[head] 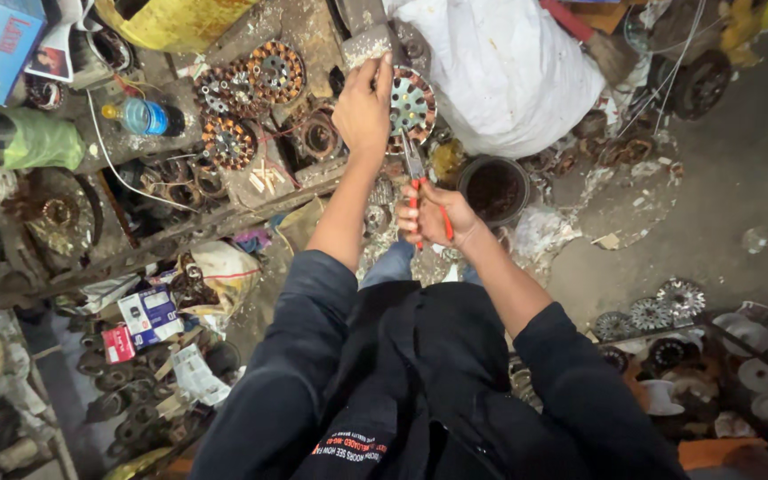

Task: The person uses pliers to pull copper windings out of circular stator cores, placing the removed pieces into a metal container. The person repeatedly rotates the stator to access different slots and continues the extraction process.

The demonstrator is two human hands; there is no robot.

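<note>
My left hand (363, 108) reaches far out and grips the rim of a round motor stator (411, 105) with copper windings and a pale metal core. My right hand (437, 216) is closed around red-handled pliers (417, 182) whose jaws point up toward the stator's lower edge. Both arms wear dark sleeves pushed up to the elbow.
Several more copper-wound stators (246, 89) lie on a cluttered bench at left, beside a plastic bottle (140, 116) and small boxes (148, 313). A white sack (500, 71) and a dark round pot (494, 189) sit at right. Fan cores (660, 313) and white spools (762, 373) lie lower right.
</note>
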